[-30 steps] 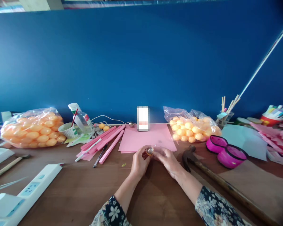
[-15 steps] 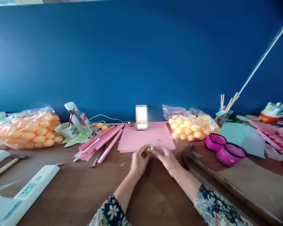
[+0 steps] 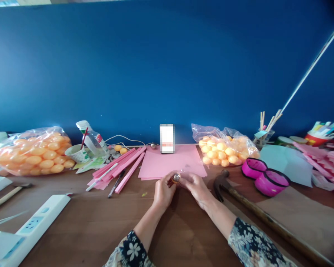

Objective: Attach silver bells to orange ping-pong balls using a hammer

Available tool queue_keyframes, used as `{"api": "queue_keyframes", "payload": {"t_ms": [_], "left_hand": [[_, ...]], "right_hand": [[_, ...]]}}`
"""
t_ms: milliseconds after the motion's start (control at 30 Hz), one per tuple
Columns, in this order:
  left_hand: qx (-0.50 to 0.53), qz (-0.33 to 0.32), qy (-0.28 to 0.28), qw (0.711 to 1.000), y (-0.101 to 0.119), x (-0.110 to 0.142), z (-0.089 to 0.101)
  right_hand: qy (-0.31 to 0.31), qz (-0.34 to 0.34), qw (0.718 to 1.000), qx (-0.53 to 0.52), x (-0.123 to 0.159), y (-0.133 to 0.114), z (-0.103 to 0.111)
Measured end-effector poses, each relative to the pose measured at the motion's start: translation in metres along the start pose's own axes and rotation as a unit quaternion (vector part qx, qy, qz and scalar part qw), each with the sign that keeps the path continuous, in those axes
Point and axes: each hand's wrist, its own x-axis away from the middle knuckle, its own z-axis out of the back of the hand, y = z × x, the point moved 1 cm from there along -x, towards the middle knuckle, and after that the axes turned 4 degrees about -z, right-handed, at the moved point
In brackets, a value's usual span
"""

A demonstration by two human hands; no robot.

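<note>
My left hand (image 3: 163,193) and my right hand (image 3: 197,188) meet over the brown table (image 3: 94,222), just in front of a stack of pink paper sheets (image 3: 172,163). Both pinch a small round shiny object (image 3: 176,178) with an orange-red underside, held between their fingertips. Each hand's fingers are curled closed around it. I cannot make out what the object is. Floral sleeves cover both forearms.
Bags of orange balls lie at the left (image 3: 33,151) and right (image 3: 228,150). Pink paper strips (image 3: 122,167), a pen, a paper cup (image 3: 77,153), a phone (image 3: 167,138), a hammer (image 3: 239,198), two magenta bowls (image 3: 267,177), a power strip (image 3: 30,226) and pink folded paper (image 3: 328,163) surround me.
The view has shifted slightly, so everything sits a little lower left than a second ago. Both hands stay together on the small object.
</note>
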Motion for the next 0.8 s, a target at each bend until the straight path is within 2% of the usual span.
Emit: {"api": "queue_keyframes", "payload": {"t_ms": [300, 433, 800], "left_hand": [[0.044, 0.003, -0.003, 0.999, -0.002, -0.001, -0.002], [0.070, 0.008, -0.009, 0.997, 0.002, -0.001, -0.001], [0.060, 0.007, -0.029, 0.998, 0.017, 0.002, -0.002]], "right_hand": [[-0.010, -0.009, 0.999, -0.038, 0.001, -0.001, -0.002], [-0.010, -0.016, 0.998, -0.053, 0.002, -0.002, -0.002], [-0.006, -0.015, 0.999, -0.044, 0.003, -0.003, -0.001]]}}
